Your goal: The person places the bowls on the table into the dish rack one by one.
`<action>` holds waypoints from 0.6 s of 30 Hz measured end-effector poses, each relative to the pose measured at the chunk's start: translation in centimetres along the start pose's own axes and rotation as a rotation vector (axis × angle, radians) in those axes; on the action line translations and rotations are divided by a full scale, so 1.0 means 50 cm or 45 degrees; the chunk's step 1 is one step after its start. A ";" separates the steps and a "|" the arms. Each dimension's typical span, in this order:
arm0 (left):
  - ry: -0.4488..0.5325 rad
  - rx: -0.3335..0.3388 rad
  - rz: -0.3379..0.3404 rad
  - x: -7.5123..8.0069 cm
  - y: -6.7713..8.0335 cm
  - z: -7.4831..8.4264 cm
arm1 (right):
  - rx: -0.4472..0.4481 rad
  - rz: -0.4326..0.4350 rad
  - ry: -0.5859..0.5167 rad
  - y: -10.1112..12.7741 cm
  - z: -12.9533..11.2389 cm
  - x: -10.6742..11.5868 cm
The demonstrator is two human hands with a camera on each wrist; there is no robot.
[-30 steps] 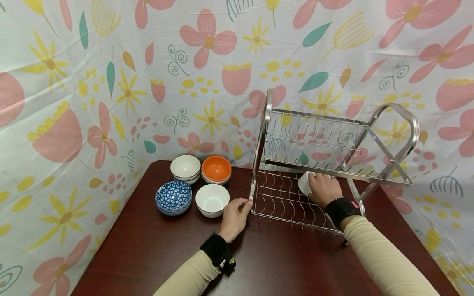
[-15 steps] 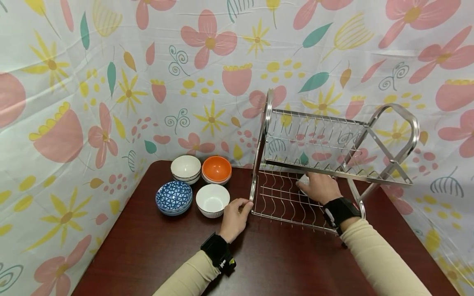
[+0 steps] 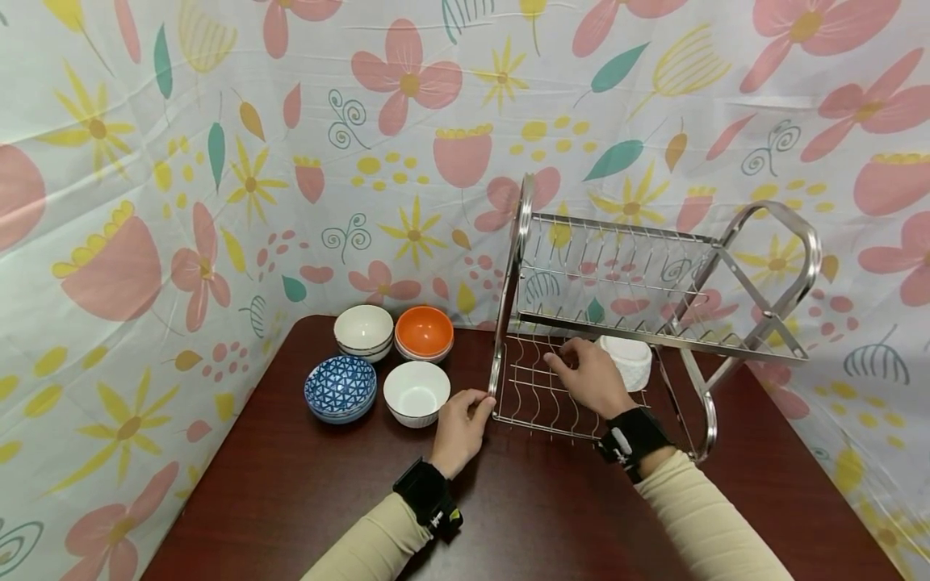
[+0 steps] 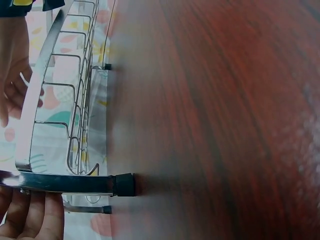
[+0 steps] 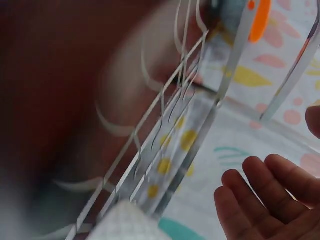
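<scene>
My left hand [image 3: 461,429] pinches the front left upright of the metal dish rack [image 3: 603,329]; in the left wrist view its fingers [image 4: 35,212] lie behind the dark end of the frame. Over the rack's lower tier hovers my right hand [image 3: 592,378], holding nothing, fingers loosely bent. Just right of that hand, a white textured bowl [image 3: 630,361] stands tilted in the lower tier, partly hidden by the upper tier and the hand. In the right wrist view the fingers [image 5: 260,200] are apart from the wires, and a blurred piece of the white bowl [image 5: 122,222] shows at the bottom.
Left of the rack stand a white bowl [image 3: 417,390], blue patterned bowls [image 3: 340,387], cream bowls [image 3: 363,329] and an orange bowl [image 3: 425,329] stacked on a white one. The dark wooden table [image 3: 538,516] meets a flowered cloth [image 3: 407,177] behind.
My right hand has let go of the white bowl and moved left and slightly towards me. The bowl now shows in the lower tier. My left hand has stayed on the rack.
</scene>
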State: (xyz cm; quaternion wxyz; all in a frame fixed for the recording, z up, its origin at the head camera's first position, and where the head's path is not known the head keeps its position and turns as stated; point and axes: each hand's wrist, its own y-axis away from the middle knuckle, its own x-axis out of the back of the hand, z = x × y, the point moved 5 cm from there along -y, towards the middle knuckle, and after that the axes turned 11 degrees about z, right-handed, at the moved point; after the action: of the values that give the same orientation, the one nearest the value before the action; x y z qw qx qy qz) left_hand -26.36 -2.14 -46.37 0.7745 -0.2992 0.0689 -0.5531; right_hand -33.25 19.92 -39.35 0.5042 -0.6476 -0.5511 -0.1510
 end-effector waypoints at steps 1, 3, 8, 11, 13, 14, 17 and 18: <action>-0.002 -0.005 0.004 0.000 0.000 0.000 | 0.001 0.019 -0.033 0.002 -0.004 -0.004; -0.011 -0.020 0.009 0.001 0.001 0.002 | -0.005 0.046 -0.093 0.007 -0.014 -0.012; -0.037 -0.053 0.012 0.001 0.001 0.002 | -0.004 0.082 -0.199 0.022 -0.046 -0.031; -0.054 -0.047 0.004 0.001 0.002 0.001 | 0.004 0.075 -0.238 0.033 -0.066 -0.044; -0.065 -0.041 -0.006 0.001 0.003 0.001 | -0.008 0.063 -0.268 0.041 -0.076 -0.054; -0.066 -0.042 -0.010 0.001 0.005 0.001 | -0.019 0.054 -0.284 0.045 -0.080 -0.059; -0.072 -0.032 -0.021 0.003 0.007 0.002 | -0.033 0.045 -0.334 0.054 -0.092 -0.070; -0.075 -0.028 -0.024 0.003 0.007 0.001 | -0.032 0.051 -0.352 0.056 -0.095 -0.073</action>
State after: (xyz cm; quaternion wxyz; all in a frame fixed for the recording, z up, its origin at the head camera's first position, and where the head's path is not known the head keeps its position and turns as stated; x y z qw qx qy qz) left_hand -25.99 -2.17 -46.47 0.7676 -0.3244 0.0494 -0.5506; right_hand -30.37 14.30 -41.35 0.4182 -0.6793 -0.6003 -0.0572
